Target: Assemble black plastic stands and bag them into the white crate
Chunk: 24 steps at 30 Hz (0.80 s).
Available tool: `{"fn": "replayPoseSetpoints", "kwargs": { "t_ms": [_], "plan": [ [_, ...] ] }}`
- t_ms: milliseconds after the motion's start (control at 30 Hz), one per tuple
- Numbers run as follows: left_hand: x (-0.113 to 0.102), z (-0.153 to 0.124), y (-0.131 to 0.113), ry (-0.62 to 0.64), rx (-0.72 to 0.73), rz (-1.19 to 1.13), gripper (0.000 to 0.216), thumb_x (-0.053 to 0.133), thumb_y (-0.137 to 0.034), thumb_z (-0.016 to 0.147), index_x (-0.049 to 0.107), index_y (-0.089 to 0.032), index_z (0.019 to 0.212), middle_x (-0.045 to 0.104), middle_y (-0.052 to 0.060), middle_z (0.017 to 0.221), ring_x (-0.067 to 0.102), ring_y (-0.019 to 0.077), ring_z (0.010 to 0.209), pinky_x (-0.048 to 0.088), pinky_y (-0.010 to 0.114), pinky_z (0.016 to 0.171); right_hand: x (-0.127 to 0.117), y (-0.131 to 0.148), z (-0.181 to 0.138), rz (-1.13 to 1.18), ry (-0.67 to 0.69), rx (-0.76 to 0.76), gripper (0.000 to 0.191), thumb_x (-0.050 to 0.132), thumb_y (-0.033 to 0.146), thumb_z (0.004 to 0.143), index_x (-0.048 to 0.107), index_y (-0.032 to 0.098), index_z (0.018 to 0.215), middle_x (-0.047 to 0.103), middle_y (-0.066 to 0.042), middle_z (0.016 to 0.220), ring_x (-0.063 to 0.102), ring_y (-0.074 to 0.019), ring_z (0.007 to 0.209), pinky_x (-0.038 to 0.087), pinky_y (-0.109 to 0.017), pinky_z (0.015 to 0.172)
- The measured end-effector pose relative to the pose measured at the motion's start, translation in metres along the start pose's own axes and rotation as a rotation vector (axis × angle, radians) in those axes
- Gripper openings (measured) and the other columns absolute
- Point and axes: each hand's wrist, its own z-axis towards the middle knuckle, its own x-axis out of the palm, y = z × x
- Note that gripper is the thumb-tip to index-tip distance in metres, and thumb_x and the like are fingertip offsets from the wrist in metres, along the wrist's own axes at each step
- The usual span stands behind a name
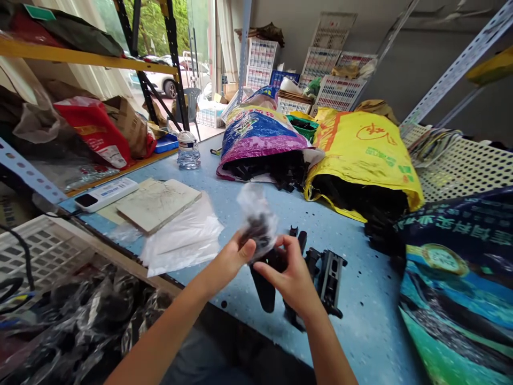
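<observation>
Blue desk (368, 334) runs beneath your hands, with plastic crates (339, 93) stacked near the far wall. Your left hand (234, 256) has its thumb and fingers closed on a clear bag (254, 206) of dark pieces, held above the desk and blurred. Your right hand (294, 275) is just beside it, fingers curled and partly spread about something black; whether they grip it cannot be told. One flat black piece (264, 294) shows below, between your hands. Black parts (329, 283) lie right of your right hand. At your left, thin white sheets (182, 240) lie partly beneath a square slab (160, 203). Farther back, a yellow sack (360, 155) opens toward you.
</observation>
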Motion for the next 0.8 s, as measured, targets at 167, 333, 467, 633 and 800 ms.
{"fn": "replayPoseSetpoints", "kwargs": {
  "t_ms": [167,333,467,633,800],
  "plan": [
    [0.012,0.007,0.007,-0.216,-0.075,-0.329,0.03,0.062,-0.035,0.066,0.055,-0.014,0.087,0.062,0.002,0.083,0.055,0.0164,0.083,0.04,0.026,0.075,0.003,0.016,-0.007,-0.195,0.134,-0.071,0.041,0.054,0.023,0.073,0.032,0.024,0.108,0.045,-0.004,0.105,0.046,-0.0174,0.096,0.039,-0.033,0.083],
    [0.006,0.008,0.003,-0.323,-0.01,-0.38,0.025,0.068,-0.028,0.059,0.057,-0.015,0.076,0.059,-0.004,0.067,0.053,0.0085,0.064,0.041,0.02,0.063,0.005,0.007,-0.028,-0.276,0.156,-0.008,0.057,0.051,0.019,0.073,0.026,0.027,0.124,0.026,-0.007,0.128,0.035,-0.0218,0.113,0.035,-0.038,0.09],
    [0.006,0.004,0.005,-0.193,-0.044,-0.202,0.025,0.068,-0.025,0.06,0.056,-0.016,0.08,0.059,-0.005,0.068,0.053,0.0082,0.064,0.042,0.02,0.064,0.02,-0.006,-0.036,-0.118,-0.044,0.067,0.035,0.045,0.024,0.077,0.04,0.018,0.111,0.054,-0.009,0.099,0.054,-0.0201,0.087,0.046,-0.034,0.074],
    [0.016,-0.004,0.025,-0.031,-0.06,-0.108,0.037,0.058,-0.031,0.07,0.052,-0.015,0.103,0.059,0.006,0.101,0.049,0.0193,0.1,0.036,0.03,0.087,0.029,0.002,-0.026,-0.055,-0.331,0.072,0.03,0.049,0.027,0.075,0.046,0.017,0.104,0.055,-0.009,0.101,0.051,-0.0214,0.095,0.04,-0.036,0.082],
    [-0.025,-0.021,0.016,0.13,-0.049,0.014,0.059,0.055,-0.052,0.065,0.049,-0.017,0.112,0.05,0.01,0.117,0.041,0.0265,0.111,0.03,0.037,0.094,0.023,0.006,-0.025,-0.009,-0.3,0.107,0.031,0.05,0.03,0.076,0.048,0.018,0.104,0.058,-0.007,0.097,0.054,-0.0214,0.089,0.043,-0.036,0.08]
  ]
}}
